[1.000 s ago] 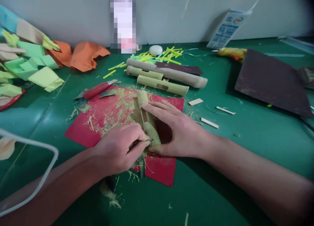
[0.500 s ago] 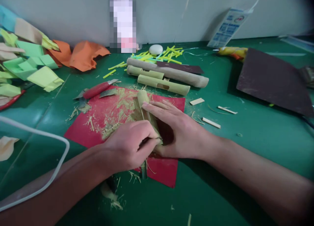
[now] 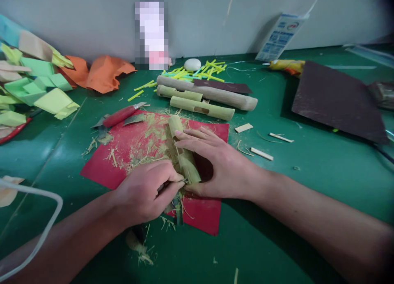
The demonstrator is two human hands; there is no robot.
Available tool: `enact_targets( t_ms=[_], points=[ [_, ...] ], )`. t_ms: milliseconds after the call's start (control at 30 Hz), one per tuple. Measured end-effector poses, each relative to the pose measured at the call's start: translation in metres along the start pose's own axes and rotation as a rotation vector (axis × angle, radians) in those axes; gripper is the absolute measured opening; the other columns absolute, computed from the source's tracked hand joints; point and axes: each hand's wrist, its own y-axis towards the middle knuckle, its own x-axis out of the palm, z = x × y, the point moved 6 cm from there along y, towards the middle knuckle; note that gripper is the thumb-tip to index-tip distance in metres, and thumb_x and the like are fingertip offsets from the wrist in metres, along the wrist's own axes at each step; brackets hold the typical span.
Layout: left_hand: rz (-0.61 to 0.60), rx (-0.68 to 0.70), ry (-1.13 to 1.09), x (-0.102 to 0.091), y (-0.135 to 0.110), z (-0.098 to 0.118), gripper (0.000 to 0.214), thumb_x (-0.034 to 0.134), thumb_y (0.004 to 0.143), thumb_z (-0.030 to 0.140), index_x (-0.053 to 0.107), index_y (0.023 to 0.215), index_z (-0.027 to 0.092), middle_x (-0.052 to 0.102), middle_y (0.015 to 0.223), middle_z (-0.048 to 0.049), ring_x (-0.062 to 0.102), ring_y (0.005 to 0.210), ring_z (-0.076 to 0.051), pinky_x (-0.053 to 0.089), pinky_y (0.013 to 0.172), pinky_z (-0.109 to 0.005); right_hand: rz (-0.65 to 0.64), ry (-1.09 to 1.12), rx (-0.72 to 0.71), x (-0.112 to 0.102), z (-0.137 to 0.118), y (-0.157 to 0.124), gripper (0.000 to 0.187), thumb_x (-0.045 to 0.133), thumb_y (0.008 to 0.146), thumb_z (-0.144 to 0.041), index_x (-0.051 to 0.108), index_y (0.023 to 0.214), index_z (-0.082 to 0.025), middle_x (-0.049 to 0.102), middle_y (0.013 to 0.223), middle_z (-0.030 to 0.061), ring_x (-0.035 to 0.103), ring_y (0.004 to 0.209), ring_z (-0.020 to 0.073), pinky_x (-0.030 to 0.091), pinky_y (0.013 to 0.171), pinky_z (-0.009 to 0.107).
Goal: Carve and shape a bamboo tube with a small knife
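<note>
A short bamboo tube with a notch cut in its side lies slanted on a red sheet strewn with dust and shavings. My right hand steadies it, fingers along the far part and thumb at the near end. My left hand is closed in a pinch at the tube's near end. A small dark tip shows between its thumb and finger; what it is I cannot make out. Beyond the sheet's upper left edge lies a red-handled knife.
Notched bamboo pieces and a greyish stick lie behind the sheet, near yellow-green strips and a white oval object. Folded papers pile up at left. Dark brown sheet at right. White cable at lower left.
My left hand has shifted left and slightly down, from over the tube to beside its near end, uncovering more of the tube. My right hand keeps its hold. The view has shifted slightly.
</note>
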Motion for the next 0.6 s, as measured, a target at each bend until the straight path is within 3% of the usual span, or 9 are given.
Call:
enact_targets(
  t_ms=[233,467,600],
  points=[
    [0.004,-0.001,-0.021,0.0021,0.0043,0.0028,0.009,0.058,0.086,0.014,0.057,0.078,0.017,0.055,0.067,0.0035,0.049,0.058,-0.008,0.038,0.055,-0.022,-0.004,-0.007,-0.007,-0.0018,0.0,-0.0003,0.066,0.074,0.064,-0.031,0.054,0.127,-0.024,0.05,0.142,0.0117,0.041,0.134,0.0306,0.027,0.111,0.055],
    [0.022,-0.014,0.013,0.0004,0.0037,0.0039,0.009,0.056,0.087,0.016,0.058,0.078,0.017,0.058,0.068,0.0023,0.05,0.059,-0.009,0.039,0.055,-0.022,-0.008,0.004,-0.022,-0.0006,-0.0005,0.0004,0.067,0.074,0.064,-0.027,0.055,0.128,-0.019,0.048,0.143,0.0146,0.039,0.136,0.0312,0.026,0.112,0.054],
    [-0.004,-0.029,0.006,0.0017,0.0025,0.0029,0.011,0.055,0.088,0.016,0.057,0.077,0.017,0.057,0.067,0.0022,0.05,0.06,-0.009,0.039,0.056,-0.023,-0.013,-0.01,-0.016,-0.0004,0.0003,-0.0002,0.067,0.075,0.066,-0.034,0.055,0.128,-0.017,0.048,0.143,0.0163,0.039,0.136,0.0308,0.026,0.112,0.055]
  ],
)
